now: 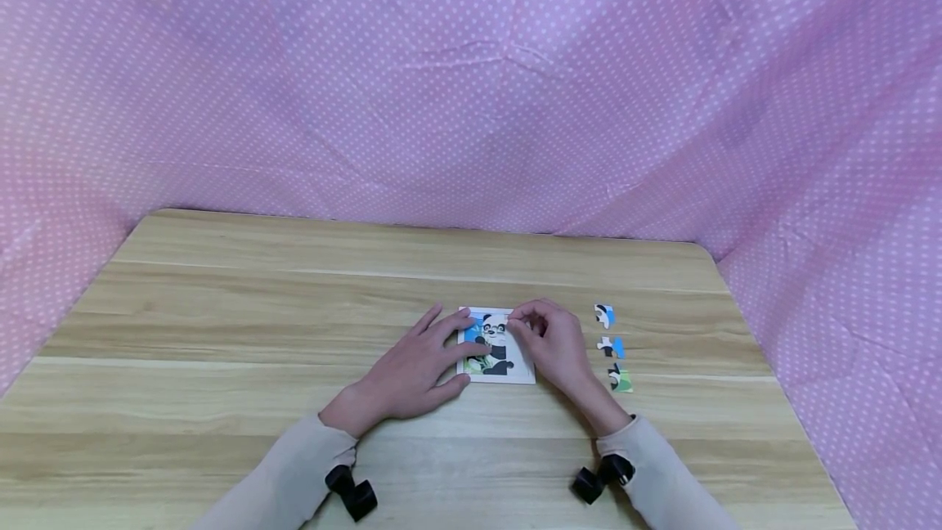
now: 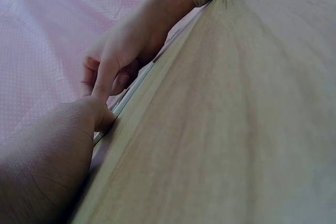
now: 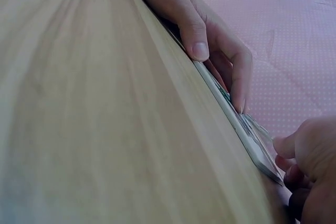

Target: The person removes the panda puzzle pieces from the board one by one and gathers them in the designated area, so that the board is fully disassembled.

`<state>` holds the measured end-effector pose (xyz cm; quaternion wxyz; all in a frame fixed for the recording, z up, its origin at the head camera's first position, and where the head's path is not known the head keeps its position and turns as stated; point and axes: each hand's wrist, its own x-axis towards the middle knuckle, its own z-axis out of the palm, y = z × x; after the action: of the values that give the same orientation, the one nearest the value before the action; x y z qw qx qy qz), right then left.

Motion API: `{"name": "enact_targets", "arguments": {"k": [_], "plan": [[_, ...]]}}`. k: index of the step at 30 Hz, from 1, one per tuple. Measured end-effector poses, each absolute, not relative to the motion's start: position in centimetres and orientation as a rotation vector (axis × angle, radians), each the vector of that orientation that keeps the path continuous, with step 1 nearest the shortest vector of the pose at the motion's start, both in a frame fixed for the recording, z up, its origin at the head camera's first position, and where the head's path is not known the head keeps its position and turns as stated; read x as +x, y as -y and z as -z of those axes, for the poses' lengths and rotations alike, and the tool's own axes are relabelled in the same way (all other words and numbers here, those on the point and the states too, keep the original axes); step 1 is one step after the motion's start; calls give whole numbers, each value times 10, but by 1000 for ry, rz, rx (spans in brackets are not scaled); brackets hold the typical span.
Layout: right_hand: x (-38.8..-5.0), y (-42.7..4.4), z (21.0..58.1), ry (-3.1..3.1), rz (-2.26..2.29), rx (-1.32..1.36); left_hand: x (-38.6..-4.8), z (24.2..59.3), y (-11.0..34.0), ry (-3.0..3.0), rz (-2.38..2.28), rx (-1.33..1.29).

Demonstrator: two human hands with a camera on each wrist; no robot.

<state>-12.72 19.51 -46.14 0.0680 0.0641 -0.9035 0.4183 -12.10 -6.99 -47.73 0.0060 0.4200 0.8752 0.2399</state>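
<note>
A small panda jigsaw puzzle in a white-framed tray (image 1: 521,366) lies on the table, its left and middle parts filled and bare board at the right. My left hand (image 1: 415,370) lies over the tray's left side with fingers spread, fingertips on the picture and thumb at the near edge. At the upper right of the picture, my right hand (image 1: 552,342) pinches the edge of a puzzle piece (image 3: 261,126), which looks slightly raised in the right wrist view. Its fingers hide part of that piece. The left wrist view shows both hands low over the tray.
Right of the tray lie three loose puzzle pieces in a column: a far one (image 1: 605,316), a middle one (image 1: 611,347) and a near one (image 1: 620,379). The wooden table (image 1: 257,309) meets a pink dotted cloth (image 1: 441,105) at its back and sides.
</note>
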Motion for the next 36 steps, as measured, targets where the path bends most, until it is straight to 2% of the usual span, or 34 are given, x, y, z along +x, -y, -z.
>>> {"name": "enact_targets", "arguments": {"k": [19,36], "plan": [[-126,-203,451,2687,-1257,222,-121,476,70,-2737,-731,1297],[-122,-236,436,2615,-1245,184,-121,476,70,-2741,-733,1303]]}}
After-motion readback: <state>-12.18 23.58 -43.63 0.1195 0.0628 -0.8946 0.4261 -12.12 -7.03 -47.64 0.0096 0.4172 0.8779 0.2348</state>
